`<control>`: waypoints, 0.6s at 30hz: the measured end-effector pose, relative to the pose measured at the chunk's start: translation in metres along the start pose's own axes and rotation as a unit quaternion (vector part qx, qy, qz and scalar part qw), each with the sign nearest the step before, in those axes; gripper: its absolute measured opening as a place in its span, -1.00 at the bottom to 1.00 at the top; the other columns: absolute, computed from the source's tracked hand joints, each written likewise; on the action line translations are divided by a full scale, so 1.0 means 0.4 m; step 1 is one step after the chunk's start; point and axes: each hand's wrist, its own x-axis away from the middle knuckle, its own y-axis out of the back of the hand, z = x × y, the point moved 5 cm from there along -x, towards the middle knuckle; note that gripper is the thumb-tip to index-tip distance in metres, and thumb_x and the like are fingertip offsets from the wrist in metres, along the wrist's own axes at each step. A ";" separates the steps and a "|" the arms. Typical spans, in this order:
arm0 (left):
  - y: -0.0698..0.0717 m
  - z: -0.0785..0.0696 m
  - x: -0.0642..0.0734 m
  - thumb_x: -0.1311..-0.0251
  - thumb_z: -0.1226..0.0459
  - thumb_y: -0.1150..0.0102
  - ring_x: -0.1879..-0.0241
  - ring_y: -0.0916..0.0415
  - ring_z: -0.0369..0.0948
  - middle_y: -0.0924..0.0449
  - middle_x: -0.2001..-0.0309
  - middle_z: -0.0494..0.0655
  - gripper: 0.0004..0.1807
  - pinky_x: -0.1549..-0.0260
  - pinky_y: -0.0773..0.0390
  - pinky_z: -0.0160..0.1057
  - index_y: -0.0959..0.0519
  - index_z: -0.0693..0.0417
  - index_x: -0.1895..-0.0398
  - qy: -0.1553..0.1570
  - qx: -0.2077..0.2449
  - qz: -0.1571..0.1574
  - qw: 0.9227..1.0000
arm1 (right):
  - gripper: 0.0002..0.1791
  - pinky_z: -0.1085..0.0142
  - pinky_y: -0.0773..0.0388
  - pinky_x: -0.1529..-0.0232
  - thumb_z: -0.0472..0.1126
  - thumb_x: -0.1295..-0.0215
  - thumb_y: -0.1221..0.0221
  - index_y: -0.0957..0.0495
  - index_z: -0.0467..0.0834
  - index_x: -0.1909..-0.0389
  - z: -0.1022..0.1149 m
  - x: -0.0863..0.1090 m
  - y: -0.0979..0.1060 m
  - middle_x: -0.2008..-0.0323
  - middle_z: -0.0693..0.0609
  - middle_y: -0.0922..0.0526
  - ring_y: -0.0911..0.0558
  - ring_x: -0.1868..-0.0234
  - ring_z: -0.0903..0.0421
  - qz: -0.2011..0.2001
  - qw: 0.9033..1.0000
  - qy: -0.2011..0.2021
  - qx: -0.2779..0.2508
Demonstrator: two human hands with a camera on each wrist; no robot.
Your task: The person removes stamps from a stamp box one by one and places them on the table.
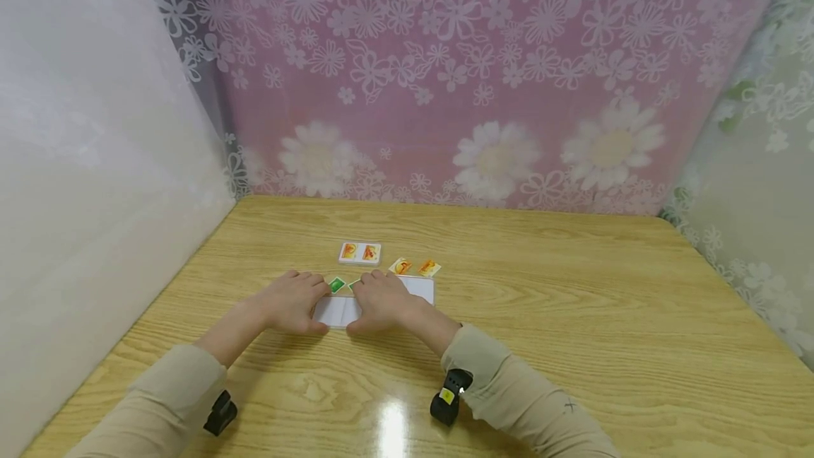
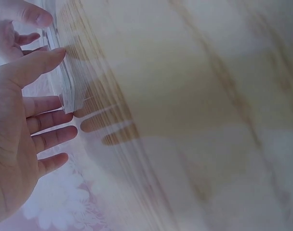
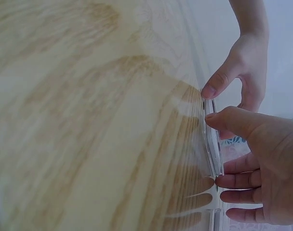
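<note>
A flat white case with clear plastic edges (image 1: 337, 312) lies on the table, a divider line across its middle. My left hand (image 1: 295, 302) grips its left end, thumb on the near edge and fingers towards the far side. At the right end, my right hand (image 1: 381, 300) holds it the same way. In the left wrist view the case's clear edge (image 2: 67, 86) sits between thumb and fingers; the right wrist view shows that edge (image 3: 211, 134) too. Just beyond the case lies a green picture card (image 1: 336, 285); another is partly hidden by the right hand.
A second white case (image 1: 421, 290) lies partly behind the right hand. Two loose orange picture cards (image 1: 400, 266) rest beyond it. Farther back, a clear-edged case (image 1: 360, 253) holds two orange pictures. A flowered curtain (image 1: 394, 90) stands at the table's back edge.
</note>
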 end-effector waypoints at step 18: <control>-0.001 0.005 -0.008 0.03 -0.13 -0.27 -0.02 -0.39 0.02 -0.47 0.02 0.00 -0.34 -0.01 -0.32 0.12 -0.49 0.13 -0.03 0.017 0.041 0.022 0.999 | -0.22 0.17 -0.39 0.01 0.38 0.00 -0.18 -0.45 -0.08 -0.12 -0.009 -0.001 0.000 0.01 0.02 -0.47 -0.42 0.02 0.08 0.023 1.000 -0.002 -0.007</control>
